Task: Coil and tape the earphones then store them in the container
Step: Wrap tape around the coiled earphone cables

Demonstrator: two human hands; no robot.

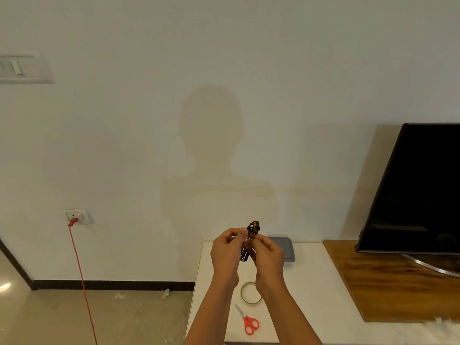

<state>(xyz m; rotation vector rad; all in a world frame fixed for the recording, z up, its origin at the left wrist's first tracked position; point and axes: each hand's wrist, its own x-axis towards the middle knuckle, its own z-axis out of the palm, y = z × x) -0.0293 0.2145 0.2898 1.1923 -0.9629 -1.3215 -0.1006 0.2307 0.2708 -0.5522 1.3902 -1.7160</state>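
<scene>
earphones [250, 239]: coiled, between both hands | left hand [227, 247]: pinching them | right hand [267, 252]: gripping them

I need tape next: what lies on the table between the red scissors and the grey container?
Head view: the tape roll lies between the scissors and the container. The left hand and right hand hold the earphones.

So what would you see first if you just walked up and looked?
Probably the left hand and right hand raised in the middle, together pinching the black coiled earphones above the white table. Next comes the big black flat television screen filling the right side. After that, the red-handled metal scissors lie near the table's front edge, just in front of the ring-shaped roll of clear tape.
</scene>
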